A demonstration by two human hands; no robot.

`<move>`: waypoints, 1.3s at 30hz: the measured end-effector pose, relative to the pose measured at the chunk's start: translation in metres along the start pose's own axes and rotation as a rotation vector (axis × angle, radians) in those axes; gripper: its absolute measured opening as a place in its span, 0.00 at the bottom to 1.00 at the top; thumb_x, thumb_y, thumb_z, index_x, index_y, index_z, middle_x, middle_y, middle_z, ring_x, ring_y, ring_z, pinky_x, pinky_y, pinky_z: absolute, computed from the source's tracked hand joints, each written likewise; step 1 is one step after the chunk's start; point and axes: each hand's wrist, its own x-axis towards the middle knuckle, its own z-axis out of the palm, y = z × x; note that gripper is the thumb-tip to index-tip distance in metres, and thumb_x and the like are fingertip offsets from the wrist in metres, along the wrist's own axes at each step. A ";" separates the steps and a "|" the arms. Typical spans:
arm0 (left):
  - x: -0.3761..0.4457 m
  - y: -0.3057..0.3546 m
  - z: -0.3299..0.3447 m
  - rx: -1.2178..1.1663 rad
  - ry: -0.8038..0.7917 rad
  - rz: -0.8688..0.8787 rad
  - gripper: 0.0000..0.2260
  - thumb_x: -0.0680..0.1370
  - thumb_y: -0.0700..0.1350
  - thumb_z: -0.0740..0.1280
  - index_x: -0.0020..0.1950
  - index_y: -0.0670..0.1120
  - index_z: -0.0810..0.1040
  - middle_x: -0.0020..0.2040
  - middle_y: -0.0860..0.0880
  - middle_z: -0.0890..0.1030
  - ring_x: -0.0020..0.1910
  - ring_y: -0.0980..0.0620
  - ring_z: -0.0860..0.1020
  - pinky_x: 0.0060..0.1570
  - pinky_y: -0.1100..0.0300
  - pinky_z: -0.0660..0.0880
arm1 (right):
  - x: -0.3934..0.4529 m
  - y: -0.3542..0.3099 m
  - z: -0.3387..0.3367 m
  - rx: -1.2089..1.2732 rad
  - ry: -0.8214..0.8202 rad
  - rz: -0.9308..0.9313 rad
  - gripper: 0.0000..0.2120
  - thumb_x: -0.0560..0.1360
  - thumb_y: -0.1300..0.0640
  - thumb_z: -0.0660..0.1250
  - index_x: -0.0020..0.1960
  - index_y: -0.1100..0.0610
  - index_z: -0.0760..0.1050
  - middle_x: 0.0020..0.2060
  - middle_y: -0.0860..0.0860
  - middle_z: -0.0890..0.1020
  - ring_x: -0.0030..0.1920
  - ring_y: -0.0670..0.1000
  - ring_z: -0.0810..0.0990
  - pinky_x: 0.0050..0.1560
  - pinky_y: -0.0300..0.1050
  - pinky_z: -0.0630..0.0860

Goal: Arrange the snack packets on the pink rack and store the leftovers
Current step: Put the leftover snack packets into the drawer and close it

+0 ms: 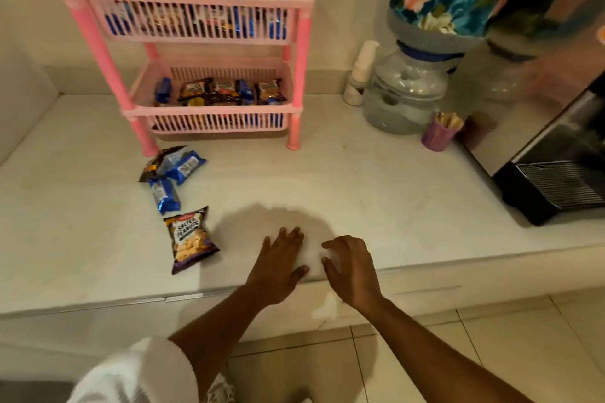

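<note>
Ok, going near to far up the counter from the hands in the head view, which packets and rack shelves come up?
left hand → salted peanuts packet → blue packets → lower shelf → top shelf.

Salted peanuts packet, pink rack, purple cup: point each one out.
salted peanuts packet (191, 239), head view, on the printed front of the bag.
pink rack (302, 62), head view, on its front right post.
purple cup (437, 137), head view, on its side wall.

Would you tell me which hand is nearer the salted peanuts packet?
Left. The left hand rests flat on the counter just right of the peanuts packet; the right hand is farther right, beyond the left one, fingers loosely curled and empty.
</note>
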 end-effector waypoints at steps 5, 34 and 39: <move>0.004 0.010 0.017 0.165 0.006 0.075 0.27 0.84 0.56 0.43 0.80 0.52 0.37 0.79 0.49 0.34 0.78 0.46 0.34 0.78 0.50 0.41 | -0.034 0.036 -0.020 -0.163 0.136 0.183 0.09 0.77 0.53 0.69 0.57 0.48 0.80 0.53 0.45 0.81 0.58 0.53 0.74 0.53 0.50 0.74; 0.001 0.045 0.026 0.115 0.053 -0.082 0.27 0.84 0.50 0.48 0.81 0.47 0.42 0.80 0.46 0.38 0.79 0.46 0.37 0.79 0.49 0.44 | -0.039 0.093 -0.039 1.177 0.273 1.187 0.17 0.71 0.52 0.78 0.44 0.64 0.77 0.34 0.56 0.76 0.33 0.51 0.79 0.48 0.47 0.83; 0.012 0.088 0.043 0.111 0.105 -0.155 0.28 0.83 0.46 0.52 0.80 0.42 0.44 0.81 0.43 0.42 0.80 0.44 0.41 0.79 0.50 0.45 | -0.063 0.095 -0.045 1.221 0.236 1.197 0.18 0.78 0.57 0.70 0.61 0.68 0.75 0.52 0.64 0.81 0.52 0.63 0.82 0.44 0.51 0.82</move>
